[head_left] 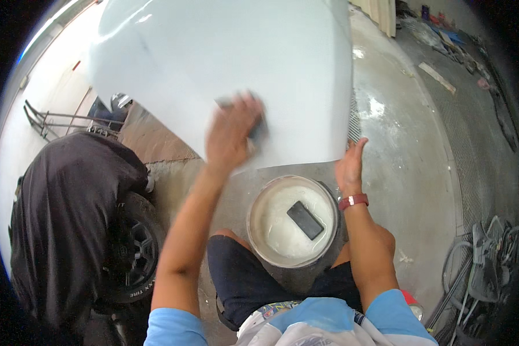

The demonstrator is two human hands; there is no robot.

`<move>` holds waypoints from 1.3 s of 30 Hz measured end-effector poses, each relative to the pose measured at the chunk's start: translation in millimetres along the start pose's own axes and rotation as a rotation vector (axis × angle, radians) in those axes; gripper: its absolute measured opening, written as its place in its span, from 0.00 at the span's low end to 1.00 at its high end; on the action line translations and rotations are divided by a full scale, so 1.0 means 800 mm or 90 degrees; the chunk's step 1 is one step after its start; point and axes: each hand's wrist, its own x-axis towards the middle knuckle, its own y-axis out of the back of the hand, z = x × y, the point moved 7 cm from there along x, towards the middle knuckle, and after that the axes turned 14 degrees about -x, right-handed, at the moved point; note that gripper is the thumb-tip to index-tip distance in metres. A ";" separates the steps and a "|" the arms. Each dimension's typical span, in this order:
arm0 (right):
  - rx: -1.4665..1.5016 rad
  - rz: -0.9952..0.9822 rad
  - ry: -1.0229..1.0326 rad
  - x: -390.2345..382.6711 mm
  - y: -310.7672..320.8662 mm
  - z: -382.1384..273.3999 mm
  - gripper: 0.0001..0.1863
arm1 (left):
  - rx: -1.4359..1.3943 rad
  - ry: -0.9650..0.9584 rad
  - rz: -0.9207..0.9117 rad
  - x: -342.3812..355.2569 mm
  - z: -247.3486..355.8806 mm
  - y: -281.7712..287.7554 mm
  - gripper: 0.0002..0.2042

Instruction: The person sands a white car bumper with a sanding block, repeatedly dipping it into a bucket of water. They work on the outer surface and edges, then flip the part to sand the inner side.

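A large glossy white panel (pixel 173 52), which looks like a vehicle body panel, stands in front of me. My left hand (pixel 230 130), smeared by motion, presses a dark flat pad (pixel 260 131) against its lower face. The pad shows past the fingers on both sides; its exact kind is blurred. My right hand (pixel 351 167), with a red band at the wrist, grips the panel's lower right corner, some of its fingers hidden by the edge. Below the panel, a round bucket (pixel 252 230) of milky water has a black rectangular block (pixel 305 220) in it.
On the left, a dark cloth (pixel 69 213) drapes over something bulky beside a tyre (pixel 138 245). A metal frame (pixel 69 120) stands behind it. Cables and tubing (pixel 490 259) lie at the lower right; scraps (pixel 444 43) line the far right wall. The concrete floor (pixel 403 150) looks wet.
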 end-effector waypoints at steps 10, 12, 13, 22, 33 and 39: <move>0.052 -0.001 0.018 0.020 0.002 -0.005 0.59 | 0.023 0.141 0.157 0.066 -0.025 0.026 0.38; 0.044 0.020 0.000 0.026 0.007 -0.001 0.59 | -0.082 0.233 -0.149 -0.032 0.002 -0.086 0.38; 0.063 0.038 -0.023 0.029 0.011 0.002 0.58 | -0.100 0.248 -0.256 -0.079 0.020 -0.125 0.39; -0.183 0.158 0.067 -0.069 -0.012 0.019 0.41 | -0.328 0.350 -0.268 -0.239 0.159 -0.125 0.43; -1.362 -0.556 -0.132 -0.148 -0.032 0.278 0.23 | -0.379 0.486 -0.889 -0.375 0.180 -0.261 0.26; -1.351 -0.653 -0.143 -0.163 -0.048 0.211 0.23 | -0.566 0.605 -0.655 -0.334 0.157 -0.224 0.23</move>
